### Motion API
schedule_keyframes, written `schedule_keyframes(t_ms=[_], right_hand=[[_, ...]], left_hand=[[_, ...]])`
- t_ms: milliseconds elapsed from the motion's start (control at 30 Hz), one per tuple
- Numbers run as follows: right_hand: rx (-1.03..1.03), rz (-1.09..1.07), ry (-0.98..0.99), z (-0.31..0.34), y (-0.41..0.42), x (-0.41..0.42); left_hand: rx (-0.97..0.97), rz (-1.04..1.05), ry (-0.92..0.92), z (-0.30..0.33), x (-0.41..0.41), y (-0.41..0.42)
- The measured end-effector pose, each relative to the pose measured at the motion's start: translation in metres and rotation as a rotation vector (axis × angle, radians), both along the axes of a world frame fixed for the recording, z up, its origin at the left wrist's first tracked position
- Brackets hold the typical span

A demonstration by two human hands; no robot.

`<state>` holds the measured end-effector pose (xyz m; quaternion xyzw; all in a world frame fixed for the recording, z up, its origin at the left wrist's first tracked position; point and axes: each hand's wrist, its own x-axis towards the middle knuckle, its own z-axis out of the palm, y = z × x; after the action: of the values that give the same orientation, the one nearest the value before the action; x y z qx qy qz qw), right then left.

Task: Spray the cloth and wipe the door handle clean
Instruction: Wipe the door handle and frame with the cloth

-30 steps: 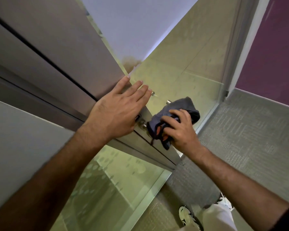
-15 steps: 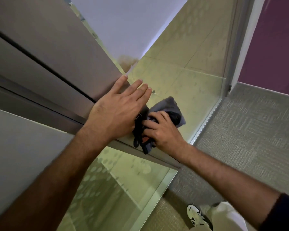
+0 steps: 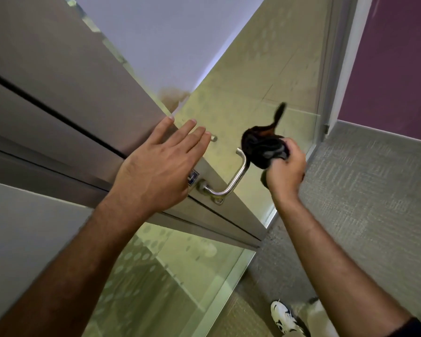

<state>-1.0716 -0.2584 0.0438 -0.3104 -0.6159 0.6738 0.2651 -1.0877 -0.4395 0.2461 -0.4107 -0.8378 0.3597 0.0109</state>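
Observation:
A curved silver door handle (image 3: pixel 233 181) is fixed to the metal band of the glass door (image 3: pixel 141 98) and stands fully uncovered. My left hand (image 3: pixel 160 171) rests flat on the door just left of the handle, fingers spread. My right hand (image 3: pixel 286 170) holds a bunched dark grey cloth (image 3: pixel 263 147) with an orange trim, a little to the right of the handle and clear of it. One corner of the cloth flicks upward, blurred. No spray bottle is in view.
A frosted glass panel (image 3: pixel 265 76) with a dotted pattern runs behind the handle to a metal frame (image 3: pixel 326 69). Grey carpet (image 3: pixel 365 203) lies to the right, a purple wall (image 3: pixel 399 64) beyond. My white shoe (image 3: pixel 286 317) shows at the bottom.
My right hand has pulled the cloth off the handle and moved it right and up, leaving the handle exposed. My left hand stays flat on the door.

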Motion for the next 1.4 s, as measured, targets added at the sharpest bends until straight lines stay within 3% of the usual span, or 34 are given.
schedule_keyframes(t_ms=[67, 100, 200, 267, 433, 567, 733, 767, 900, 933, 967, 1067, 1100, 1267, 1400], right_hand=[[-0.507, -0.036, -0.039, -0.027, -0.011, 0.012], [-0.605, 0.058, -0.061, -0.036, -0.024, 0.014], [-0.513, 0.418, -0.069, -0.055, -0.072, 0.024], [-0.471, 0.536, -0.040, -0.062, -0.088, 0.028], [-0.717, 0.516, -0.007, -0.074, -0.095, 0.012], [-0.443, 0.583, 0.012, -0.079, -0.102, 0.016], [-0.315, 0.700, 0.097, -0.083, -0.091, 0.000], [-0.313, 0.681, 0.134, -0.086, -0.088, 0.002], [0.049, 0.599, 0.127, -0.105, -0.084, 0.008], [0.039, 0.606, 0.126, -0.102, -0.082, 0.007], [-0.054, 0.565, 0.118, -0.098, -0.080, 0.005], [-0.573, 0.096, -0.020, -0.095, -0.072, -0.010], [-0.616, 0.015, -0.028, -0.094, -0.069, -0.014], [-0.437, 0.309, 0.178, -0.089, -0.124, 0.000], [0.227, 0.343, 0.146, -0.124, -0.160, 0.043]], left_hand=[[0.004, -0.007, 0.003, -0.001, -0.002, 0.001], [0.007, -0.008, 0.004, -0.001, -0.002, 0.002], [0.000, 0.001, 0.002, -0.003, -0.001, 0.002], [-0.005, -0.013, 0.012, -0.005, -0.001, 0.000], [0.070, -0.069, 0.004, -0.025, -0.008, -0.004], [0.025, -0.012, -0.076, -0.054, -0.003, -0.003], [0.074, -0.044, -0.051, -0.059, -0.009, -0.004], [0.082, -0.046, -0.056, -0.059, -0.008, -0.005], [0.119, -0.039, -0.079, -0.059, -0.003, -0.005], [0.127, -0.038, -0.081, -0.057, -0.002, -0.004], [0.132, -0.036, -0.085, -0.056, -0.002, -0.003], [0.112, -0.007, -0.107, -0.053, 0.000, -0.001], [0.106, 0.013, -0.110, -0.053, 0.000, 0.000], [0.122, 0.043, -0.130, -0.053, -0.002, 0.005], [0.178, 0.020, -0.132, -0.054, -0.003, 0.002]])
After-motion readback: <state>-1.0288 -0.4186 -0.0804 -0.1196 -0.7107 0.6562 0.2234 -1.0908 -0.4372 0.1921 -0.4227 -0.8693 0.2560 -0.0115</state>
